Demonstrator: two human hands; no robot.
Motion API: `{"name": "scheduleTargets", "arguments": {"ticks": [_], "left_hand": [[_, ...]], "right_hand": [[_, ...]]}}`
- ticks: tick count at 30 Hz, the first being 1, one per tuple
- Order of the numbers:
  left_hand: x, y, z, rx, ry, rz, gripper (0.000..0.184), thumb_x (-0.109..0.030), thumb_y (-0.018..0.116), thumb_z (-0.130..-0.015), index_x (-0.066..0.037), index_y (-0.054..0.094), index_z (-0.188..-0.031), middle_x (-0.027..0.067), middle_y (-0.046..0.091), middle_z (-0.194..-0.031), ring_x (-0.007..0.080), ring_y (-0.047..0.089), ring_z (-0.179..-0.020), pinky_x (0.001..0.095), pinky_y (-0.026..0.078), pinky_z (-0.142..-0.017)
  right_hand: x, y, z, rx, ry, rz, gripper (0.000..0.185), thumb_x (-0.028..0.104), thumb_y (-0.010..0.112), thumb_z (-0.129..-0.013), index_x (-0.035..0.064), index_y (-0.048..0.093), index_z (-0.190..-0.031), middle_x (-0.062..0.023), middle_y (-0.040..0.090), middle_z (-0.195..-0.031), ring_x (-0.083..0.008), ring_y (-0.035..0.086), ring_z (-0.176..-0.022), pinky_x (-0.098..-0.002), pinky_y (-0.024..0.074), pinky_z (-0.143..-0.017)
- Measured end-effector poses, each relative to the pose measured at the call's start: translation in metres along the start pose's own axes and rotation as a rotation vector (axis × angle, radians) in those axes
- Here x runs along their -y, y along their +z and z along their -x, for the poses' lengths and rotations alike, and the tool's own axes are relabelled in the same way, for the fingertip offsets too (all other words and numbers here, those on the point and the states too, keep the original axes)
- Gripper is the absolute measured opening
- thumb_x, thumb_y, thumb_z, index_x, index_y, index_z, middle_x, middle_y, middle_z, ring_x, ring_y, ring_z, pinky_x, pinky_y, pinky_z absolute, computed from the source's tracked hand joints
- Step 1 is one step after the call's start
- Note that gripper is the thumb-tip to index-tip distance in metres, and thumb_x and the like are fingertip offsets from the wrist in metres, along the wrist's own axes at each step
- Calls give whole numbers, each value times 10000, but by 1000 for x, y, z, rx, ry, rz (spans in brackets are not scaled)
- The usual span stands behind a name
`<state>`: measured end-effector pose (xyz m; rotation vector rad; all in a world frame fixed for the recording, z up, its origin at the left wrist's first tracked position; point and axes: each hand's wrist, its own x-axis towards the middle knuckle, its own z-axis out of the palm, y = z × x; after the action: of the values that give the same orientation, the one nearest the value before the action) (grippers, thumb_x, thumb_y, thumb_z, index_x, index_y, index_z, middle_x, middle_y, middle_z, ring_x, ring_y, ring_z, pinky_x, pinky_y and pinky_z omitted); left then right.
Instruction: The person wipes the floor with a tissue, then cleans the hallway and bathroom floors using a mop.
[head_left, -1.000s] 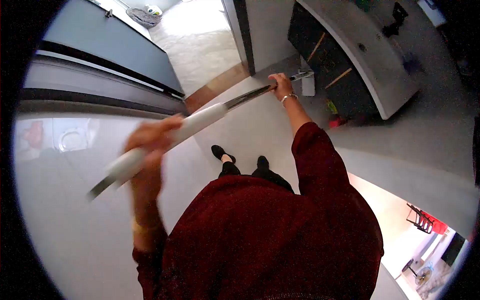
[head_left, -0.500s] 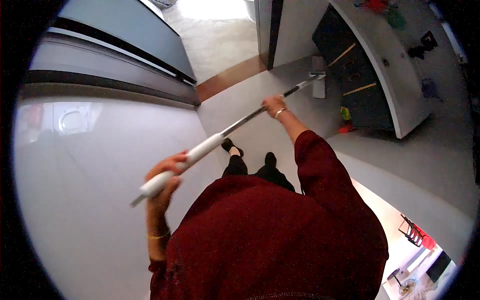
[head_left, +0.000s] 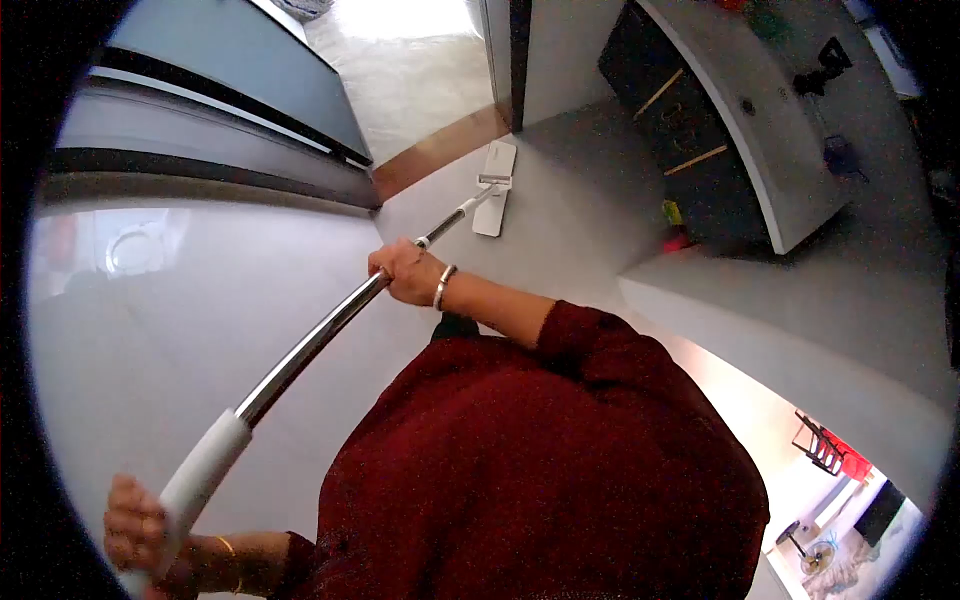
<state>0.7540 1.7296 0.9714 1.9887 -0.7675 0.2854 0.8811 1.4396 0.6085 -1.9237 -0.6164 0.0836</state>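
Observation:
A flat mop [head_left: 320, 340] runs diagonally across the view, with a shiny metal pole and a white grip at its lower end. My left hand [head_left: 140, 530] is wrapped round the white grip at the lower left. Farther up, my right hand [head_left: 408, 270] is closed round the metal pole, a bracelet on its wrist. The white rectangular mop head [head_left: 489, 212] lies on the grey floor [head_left: 560, 210], just this side of the brown threshold strip [head_left: 440, 153]. My left fingers are slightly blurred.
On the right a dark cabinet [head_left: 690, 115] stands under a white counter [head_left: 760, 130] with small items on it. A red and yellow object [head_left: 674, 228] sits by the cabinet's foot. To the left are a glossy white wall [head_left: 230, 310] and a dark-framed door [head_left: 250, 70].
The mop head has moved left, from beside the cabinet to near the threshold. Both hands have shifted left and down in view, still holding the mop.

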Motion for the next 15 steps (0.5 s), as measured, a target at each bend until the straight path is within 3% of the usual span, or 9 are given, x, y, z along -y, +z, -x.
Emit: {"name": "scheduleTargets", "arguments": {"ticks": [7,10,13,15], "left_hand": [[-16,35,-34,-202,-10,498,289,-327,570,-747,-76,440,-809,50,436,-719,198,442,-686,367,343,-683],[16,61,-56,-219,-90,694,295,-283,621,-723,-86,425,-820,28,410,-701,168,426,-654,333,329,-660],[64,111,-81,-221,-245,896,328,-240,673,-699,-96,410,-831,6,384,-684,137,410,-622,298,315,-636],[87,138,-97,-248,-296,989,361,-212,707,-682,-102,400,-838,-9,366,-673,117,400,-601,276,305,-620]], "right_hand": [[49,-38,66,-94,3,-43,77,51,573,-688,49,524,-748,-122,551,-765,-324,511,-706,-390,404,-632],[28,-50,97,-88,134,-86,108,75,590,-691,45,538,-781,-129,555,-767,-326,522,-712,-395,413,-627],[-36,-38,122,-51,323,124,118,134,567,-723,36,541,-783,-158,544,-705,-350,516,-676,-383,425,-598],[-59,-35,130,-98,430,-11,120,149,538,-737,32,536,-763,-164,541,-692,-361,514,-663,-396,425,-585]]}}
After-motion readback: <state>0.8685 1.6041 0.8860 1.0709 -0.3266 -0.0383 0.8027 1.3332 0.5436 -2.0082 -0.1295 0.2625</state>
